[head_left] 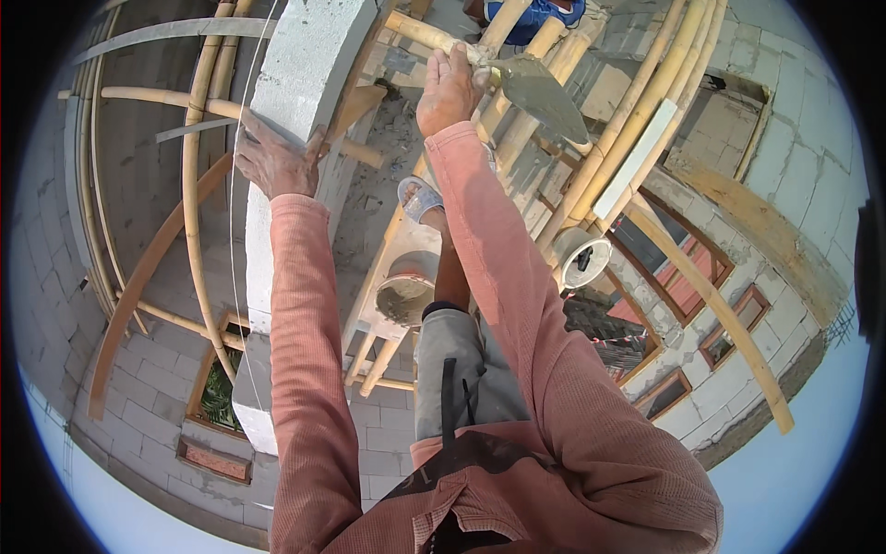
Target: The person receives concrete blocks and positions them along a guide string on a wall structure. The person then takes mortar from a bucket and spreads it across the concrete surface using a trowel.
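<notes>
My left hand (280,159) lies across the top of a white block wall (309,55), fingers spread toward its left edge and thumb near its right edge. It holds nothing that I can see. Further right, my right hand (450,90) is closed around the handle of a trowel (544,100), whose grey, mortar-smeared blade points to the right, away from the wall. A thin string (234,203) runs along the wall's left side. Below my right forearm, a bucket (404,297) with grey mortar inside stands on the scaffold beside my leg.
Bamboo scaffold poles (637,111) cross on the right and more bamboo (191,175) stands left of the wall. A white bucket (583,260) sits at the right. At the top, a person in blue (544,18) is partly visible. My sandalled foot (421,199) rests on planks, with gaps down to lower levels.
</notes>
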Action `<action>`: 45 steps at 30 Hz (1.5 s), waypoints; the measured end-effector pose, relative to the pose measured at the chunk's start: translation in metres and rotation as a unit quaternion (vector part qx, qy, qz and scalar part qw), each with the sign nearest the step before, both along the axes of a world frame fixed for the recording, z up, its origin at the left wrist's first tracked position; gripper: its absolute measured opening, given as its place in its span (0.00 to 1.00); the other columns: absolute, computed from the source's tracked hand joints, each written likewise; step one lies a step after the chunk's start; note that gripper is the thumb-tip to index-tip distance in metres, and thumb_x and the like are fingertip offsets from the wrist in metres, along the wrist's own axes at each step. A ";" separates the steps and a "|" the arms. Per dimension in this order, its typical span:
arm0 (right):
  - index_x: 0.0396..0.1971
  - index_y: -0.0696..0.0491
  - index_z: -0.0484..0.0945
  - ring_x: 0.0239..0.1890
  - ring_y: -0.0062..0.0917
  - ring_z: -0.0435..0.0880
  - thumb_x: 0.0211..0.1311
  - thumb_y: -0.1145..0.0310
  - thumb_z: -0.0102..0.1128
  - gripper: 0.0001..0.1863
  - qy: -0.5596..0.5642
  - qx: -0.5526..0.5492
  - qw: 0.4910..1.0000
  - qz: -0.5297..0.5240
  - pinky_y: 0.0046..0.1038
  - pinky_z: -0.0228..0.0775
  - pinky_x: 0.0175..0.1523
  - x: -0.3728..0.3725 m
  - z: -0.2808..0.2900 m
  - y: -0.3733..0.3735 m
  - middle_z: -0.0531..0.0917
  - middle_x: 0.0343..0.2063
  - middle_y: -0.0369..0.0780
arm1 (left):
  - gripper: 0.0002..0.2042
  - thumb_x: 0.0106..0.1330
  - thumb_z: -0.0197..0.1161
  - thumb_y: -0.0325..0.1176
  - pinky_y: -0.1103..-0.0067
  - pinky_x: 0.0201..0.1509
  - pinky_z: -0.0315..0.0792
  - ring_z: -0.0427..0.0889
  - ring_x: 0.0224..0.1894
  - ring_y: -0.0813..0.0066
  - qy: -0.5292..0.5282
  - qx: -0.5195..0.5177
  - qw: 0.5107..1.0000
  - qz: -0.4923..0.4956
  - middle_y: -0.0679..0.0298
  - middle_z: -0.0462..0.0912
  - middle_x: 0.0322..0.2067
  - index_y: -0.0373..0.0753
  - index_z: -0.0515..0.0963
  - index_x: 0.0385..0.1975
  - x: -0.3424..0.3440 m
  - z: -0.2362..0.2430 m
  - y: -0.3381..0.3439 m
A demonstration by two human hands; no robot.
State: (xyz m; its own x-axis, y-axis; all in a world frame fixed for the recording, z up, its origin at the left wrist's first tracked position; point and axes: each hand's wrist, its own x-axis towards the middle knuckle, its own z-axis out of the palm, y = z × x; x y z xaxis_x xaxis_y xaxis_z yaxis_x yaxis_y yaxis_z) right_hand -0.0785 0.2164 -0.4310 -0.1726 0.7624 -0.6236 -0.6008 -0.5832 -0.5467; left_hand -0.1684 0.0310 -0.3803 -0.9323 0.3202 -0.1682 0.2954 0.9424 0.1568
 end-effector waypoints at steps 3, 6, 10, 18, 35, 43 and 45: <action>0.75 0.47 0.35 0.66 0.41 0.69 0.69 0.68 0.62 0.47 0.031 -0.018 0.999 -0.033 0.38 0.60 0.74 -0.019 -0.021 -0.006 0.65 0.65 0.47 | 0.59 0.46 0.78 0.55 0.53 0.72 0.51 0.55 0.69 0.42 0.003 0.011 1.000 0.003 0.41 0.57 0.65 0.40 0.47 0.74 0.004 -0.004 0.012; 0.74 0.42 0.35 0.68 0.44 0.68 0.71 0.70 0.60 0.45 0.053 0.060 0.994 0.076 0.38 0.62 0.74 -0.015 -0.027 -0.008 0.63 0.67 0.46 | 0.58 0.46 0.79 0.53 0.52 0.72 0.52 0.54 0.69 0.42 0.007 0.015 1.000 0.009 0.42 0.57 0.65 0.43 0.48 0.74 0.002 -0.003 0.010; 0.75 0.46 0.24 0.69 0.41 0.67 0.72 0.63 0.58 0.51 0.056 0.005 0.998 -0.023 0.36 0.55 0.77 -0.020 -0.016 -0.017 0.61 0.69 0.48 | 0.57 0.45 0.79 0.53 0.52 0.72 0.52 0.54 0.69 0.42 0.022 0.038 0.999 0.007 0.42 0.56 0.65 0.46 0.49 0.73 -0.002 -0.005 -0.003; 0.75 0.42 0.25 0.68 0.45 0.67 0.70 0.65 0.62 0.53 0.096 -0.028 0.995 0.019 0.38 0.57 0.76 -0.018 -0.029 -0.013 0.60 0.70 0.46 | 0.57 0.44 0.79 0.54 0.53 0.72 0.52 0.56 0.69 0.41 0.021 0.056 0.998 0.004 0.42 0.58 0.65 0.45 0.50 0.73 0.003 -0.005 0.006; 0.75 0.40 0.31 0.69 0.47 0.65 0.74 0.67 0.56 0.45 0.112 -0.027 0.991 0.067 0.40 0.60 0.75 -0.007 -0.028 -0.010 0.61 0.69 0.46 | 0.56 0.46 0.81 0.53 0.59 0.75 0.48 0.58 0.69 0.48 0.031 0.002 0.999 0.027 0.47 0.60 0.66 0.44 0.52 0.74 0.003 0.003 0.001; 0.73 0.48 0.46 0.73 0.47 0.59 0.79 0.56 0.46 0.32 0.063 -0.028 0.995 0.069 0.39 0.56 0.76 -0.012 -0.023 -0.010 0.60 0.69 0.41 | 0.56 0.48 0.80 0.54 0.54 0.75 0.46 0.55 0.69 0.45 0.051 0.021 0.998 0.013 0.47 0.59 0.66 0.44 0.51 0.74 0.004 -0.006 -0.003; 0.73 0.50 0.47 0.73 0.45 0.57 0.79 0.55 0.45 0.32 0.104 -0.033 0.988 0.113 0.38 0.55 0.77 -0.006 -0.025 -0.004 0.61 0.68 0.41 | 0.56 0.48 0.80 0.55 0.54 0.75 0.46 0.55 0.69 0.45 0.046 0.019 0.999 0.011 0.47 0.59 0.66 0.43 0.51 0.74 0.004 -0.006 0.000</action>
